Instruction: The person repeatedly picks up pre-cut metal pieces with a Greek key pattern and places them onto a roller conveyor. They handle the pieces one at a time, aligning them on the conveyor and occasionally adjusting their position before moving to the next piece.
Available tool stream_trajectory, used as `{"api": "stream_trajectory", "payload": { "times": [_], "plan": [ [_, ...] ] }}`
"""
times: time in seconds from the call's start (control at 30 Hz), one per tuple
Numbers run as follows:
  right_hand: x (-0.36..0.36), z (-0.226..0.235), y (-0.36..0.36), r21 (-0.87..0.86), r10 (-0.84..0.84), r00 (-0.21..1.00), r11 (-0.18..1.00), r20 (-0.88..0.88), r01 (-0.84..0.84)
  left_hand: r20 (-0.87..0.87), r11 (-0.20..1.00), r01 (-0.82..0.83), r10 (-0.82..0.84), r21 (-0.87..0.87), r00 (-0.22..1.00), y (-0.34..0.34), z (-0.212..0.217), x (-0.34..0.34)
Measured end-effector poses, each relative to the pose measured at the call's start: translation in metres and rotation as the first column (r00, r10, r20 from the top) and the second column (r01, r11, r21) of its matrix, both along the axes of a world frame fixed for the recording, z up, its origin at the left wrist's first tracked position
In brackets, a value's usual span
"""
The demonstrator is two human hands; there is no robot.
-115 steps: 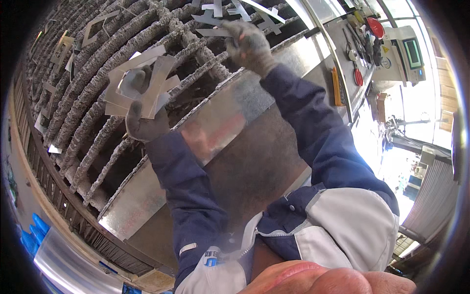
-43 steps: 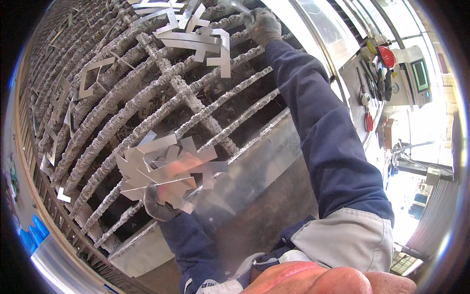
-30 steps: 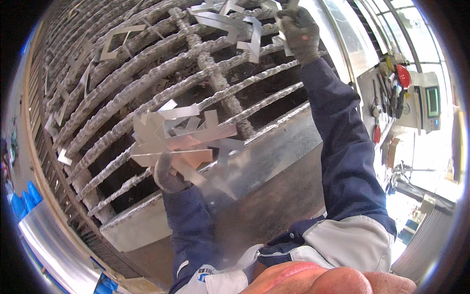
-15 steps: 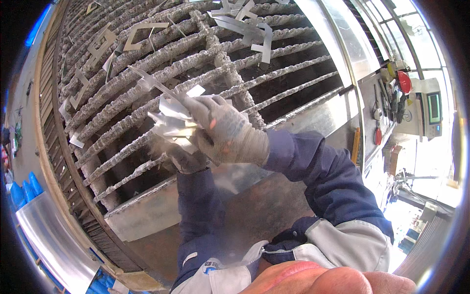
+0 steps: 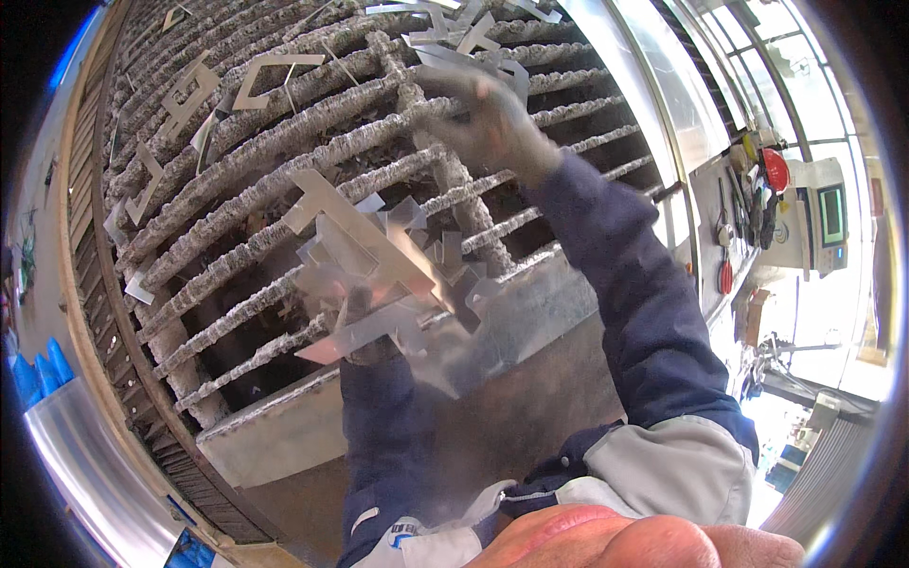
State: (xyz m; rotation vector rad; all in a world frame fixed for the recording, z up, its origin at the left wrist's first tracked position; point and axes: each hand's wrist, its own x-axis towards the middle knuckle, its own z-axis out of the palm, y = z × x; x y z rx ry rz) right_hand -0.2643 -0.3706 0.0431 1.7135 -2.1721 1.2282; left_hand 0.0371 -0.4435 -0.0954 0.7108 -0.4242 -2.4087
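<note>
My left hand (image 5: 358, 312), gloved in grey, is closed on a loose bundle of flat cut sheet-metal pieces (image 5: 365, 244) above the near edge of the slatted grate. The bundle covers most of its fingers. Farther off and to the right, my right hand (image 5: 502, 128), in the same sort of glove, reaches over the grate. Motion smears its fingers, so their grip cannot be made out. It is nearest to a pile of silvery metal pieces (image 5: 478, 38) lying across the slats.
Crusted slats form the grate (image 5: 284, 147), with dark gaps between them. More angular metal cut-outs (image 5: 275, 71) lie on its left part. A metal rail (image 5: 634, 85) borders it on the right, beside hand tools (image 5: 743, 199) and a device with a screen (image 5: 824, 218). Shiny sheet metal (image 5: 95, 473) stands lower left.
My right hand has left the bundle and moved away, up and right, to the far pieces. The bundle in my left hand now spreads wider, facing upward.
</note>
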Motion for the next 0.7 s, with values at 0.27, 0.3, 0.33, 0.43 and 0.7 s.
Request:
{"api": "stream_trajectory", "payload": {
  "times": [0.27,0.3,0.33,0.43,0.7],
  "plan": [
    [-0.171,-0.059,-0.124,0.519,-0.707,0.687,0.530,-0.167,0.671,0.084,0.997,-0.011,0.005,0.070,0.996,0.014,-0.006,0.024],
    [-0.174,-0.058,-0.134,0.571,-0.682,0.684,0.463,-0.258,0.677,0.101,0.997,-0.006,-0.002,0.083,0.995,0.015,-0.008,0.028],
    [-0.174,-0.056,-0.141,0.617,-0.645,0.679,0.388,-0.349,0.685,0.112,0.996,-0.014,0.004,0.090,0.994,0.015,-0.010,0.032],
    [-0.175,-0.046,-0.157,0.608,-0.643,0.669,0.376,-0.372,0.699,0.149,0.993,-0.031,0.014,0.111,0.989,0.015,-0.016,0.039],
    [-0.215,-0.073,-0.122,0.121,-0.591,0.739,0.749,-0.324,0.651,0.156,0.994,-0.035,0.018,0.106,0.988,0.017,-0.023,0.034]
  ]
}}
